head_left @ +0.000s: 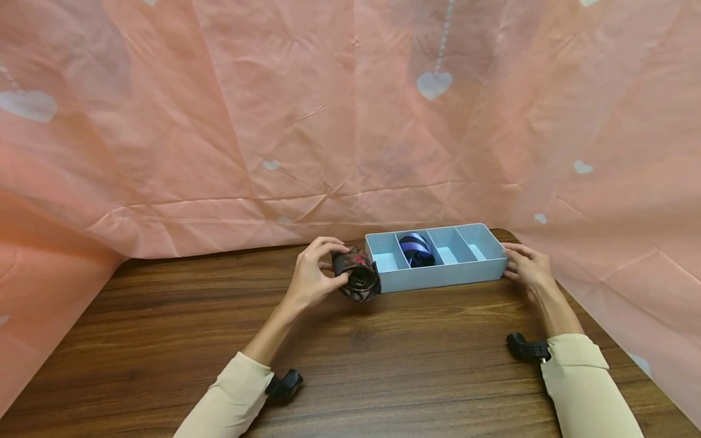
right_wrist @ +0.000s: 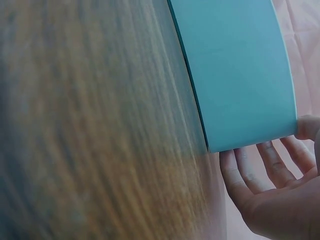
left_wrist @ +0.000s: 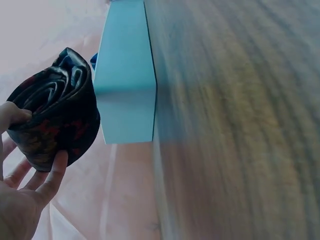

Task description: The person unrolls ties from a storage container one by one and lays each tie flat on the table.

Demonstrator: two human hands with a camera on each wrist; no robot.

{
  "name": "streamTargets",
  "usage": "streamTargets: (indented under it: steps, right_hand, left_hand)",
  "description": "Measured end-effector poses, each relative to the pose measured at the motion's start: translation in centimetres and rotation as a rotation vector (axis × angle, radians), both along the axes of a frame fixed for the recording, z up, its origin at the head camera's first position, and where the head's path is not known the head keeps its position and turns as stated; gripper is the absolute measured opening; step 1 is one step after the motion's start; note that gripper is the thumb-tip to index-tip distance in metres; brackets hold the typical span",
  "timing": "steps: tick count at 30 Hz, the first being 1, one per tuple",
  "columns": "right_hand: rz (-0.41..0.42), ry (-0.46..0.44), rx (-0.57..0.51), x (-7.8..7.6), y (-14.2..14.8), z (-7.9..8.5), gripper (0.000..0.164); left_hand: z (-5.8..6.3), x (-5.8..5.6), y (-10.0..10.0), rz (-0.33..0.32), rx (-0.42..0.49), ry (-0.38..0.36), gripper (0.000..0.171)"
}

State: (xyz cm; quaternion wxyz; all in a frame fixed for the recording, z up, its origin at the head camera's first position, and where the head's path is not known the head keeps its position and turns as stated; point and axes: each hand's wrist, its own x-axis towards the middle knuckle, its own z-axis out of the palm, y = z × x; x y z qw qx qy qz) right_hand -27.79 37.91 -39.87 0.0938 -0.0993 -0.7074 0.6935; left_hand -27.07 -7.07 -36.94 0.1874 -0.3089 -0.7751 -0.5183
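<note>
My left hand [head_left: 313, 277] pinches a rolled dark necktie [head_left: 358, 277] with brown and red patterning between thumb and fingers. The left wrist view shows the roll [left_wrist: 62, 117] held off the table, its coiled end facing up. It is right beside the left end of a light blue divided box [head_left: 443, 278]; whether they touch I cannot tell. A rolled navy and lavender striped necktie [head_left: 417, 248] sits in the box's second compartment from the left. At the box's right end, my right hand [head_left: 530, 271] rests its extended fingers [right_wrist: 272, 162] against the end wall, thumb near the rim.
The box stands at the back of a brown wooden table [head_left: 383, 365]. Its other compartments hold nothing visible. A peach curtain [head_left: 350, 121] with pale hearts hangs behind and on both sides. Each wrist carries a black camera mount [head_left: 283, 386].
</note>
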Motion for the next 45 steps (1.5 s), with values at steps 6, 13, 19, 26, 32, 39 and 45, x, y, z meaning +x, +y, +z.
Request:
streamTargets:
  steps: [6, 13, 19, 26, 32, 39, 45]
  right_hand:
    - [-0.006, -0.009, 0.029, 0.0, 0.1, 0.0, 0.027]
    - [0.0, -0.003, 0.036, 0.2, 0.4, 0.0, 0.023]
    - [-0.004, 0.024, 0.05, 0.3, 0.4, 0.0, 0.014]
    - [-0.063, 0.051, 0.3, 0.3, -0.3, 0.6, 0.05]
    - [-0.089, 0.142, 0.585, 0.5, -0.7, 1.3, 0.049]
    - [-0.104, 0.222, 0.849, 0.7, -1.4, 1.9, 0.041]
    - [-0.089, 0.325, 0.903, 1.0, -3.3, 3.1, 0.037]
  left_hand:
    - [-0.5, 0.6, -0.7, 0.009, -0.018, -0.029, 0.04]
    - [-1.0, 1.6, -1.2, 0.023, -0.069, -0.058, 0.043]
    - [-1.3, 1.9, -1.4, 0.069, -0.174, -0.032, 0.046]
    - [-1.5, 1.9, -1.5, 0.065, -0.209, -0.043, 0.047]
    - [-1.7, 2.0, -1.7, 0.076, -0.245, -0.042, 0.046]
    - [-2.0, 2.0, -1.6, 0.065, -0.271, -0.036, 0.047]
    - [-2.1, 2.1, -1.6, 0.041, -0.283, -0.051, 0.046]
